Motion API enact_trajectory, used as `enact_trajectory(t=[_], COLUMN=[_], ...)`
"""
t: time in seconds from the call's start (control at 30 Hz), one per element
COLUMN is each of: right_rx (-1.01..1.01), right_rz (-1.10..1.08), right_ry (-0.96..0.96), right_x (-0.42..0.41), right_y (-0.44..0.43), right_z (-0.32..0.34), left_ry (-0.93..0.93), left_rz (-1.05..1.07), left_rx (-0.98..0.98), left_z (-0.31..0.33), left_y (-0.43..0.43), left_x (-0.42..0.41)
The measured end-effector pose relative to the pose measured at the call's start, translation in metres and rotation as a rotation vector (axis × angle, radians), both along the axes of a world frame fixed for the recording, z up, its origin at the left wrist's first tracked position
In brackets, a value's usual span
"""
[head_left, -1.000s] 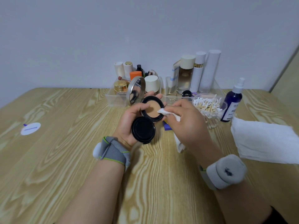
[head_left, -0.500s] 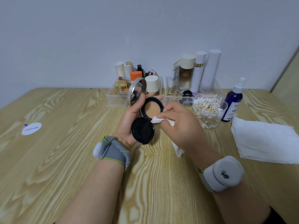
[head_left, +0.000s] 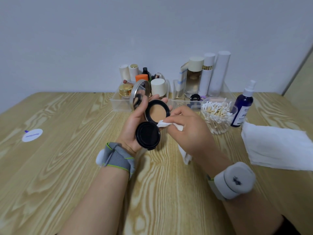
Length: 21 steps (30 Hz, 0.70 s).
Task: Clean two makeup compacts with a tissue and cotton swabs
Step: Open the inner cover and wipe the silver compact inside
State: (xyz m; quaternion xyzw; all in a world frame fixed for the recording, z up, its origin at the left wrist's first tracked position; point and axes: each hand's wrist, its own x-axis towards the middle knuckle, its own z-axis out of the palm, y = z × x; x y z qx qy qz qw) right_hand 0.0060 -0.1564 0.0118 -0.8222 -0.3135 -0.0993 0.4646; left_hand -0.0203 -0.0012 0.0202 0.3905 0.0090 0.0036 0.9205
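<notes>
My left hand (head_left: 133,126) holds an open black makeup compact (head_left: 157,111) above the table. Its tan powder pan faces up, a silver mirrored lid (head_left: 139,94) stands up at the far left, and a black inner flap (head_left: 147,135) hangs toward me. My right hand (head_left: 189,131) pinches a white tissue (head_left: 163,123) and presses its tip on the compact's near right rim. The tissue's tail hangs below my palm. A clear jar of cotton swabs (head_left: 216,114) stands just right of my right hand. I cannot pick out a second compact.
Clear organiser trays (head_left: 118,104) with jars, tubes and tall bottles line the wall behind the compact. A dark blue spray bottle (head_left: 242,107) stands right of the swab jar. A folded white cloth (head_left: 277,146) lies at the right. A round white sticker (head_left: 32,135) is at left.
My right hand has slid the tissue along the compact's rim, from the right side toward the near edge, then a little back to the right. The left hand keeps the compact nearly still.
</notes>
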Motion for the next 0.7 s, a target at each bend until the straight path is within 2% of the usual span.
enact_trajectory(t=[0.4, 0.7], right_rx=[0.036, 0.095], right_rz=[0.051, 0.074], right_ry=[0.097, 0.157], right_x=[-0.003, -0.007], right_y=[0.003, 0.003], right_z=[0.003, 0.008], left_ry=[-0.003, -0.077], left_rz=[-0.002, -0.112], left_rx=[0.018, 0.079], left_z=[0.000, -0.007], left_y=[-0.005, -0.011], left_x=[0.000, 0.003])
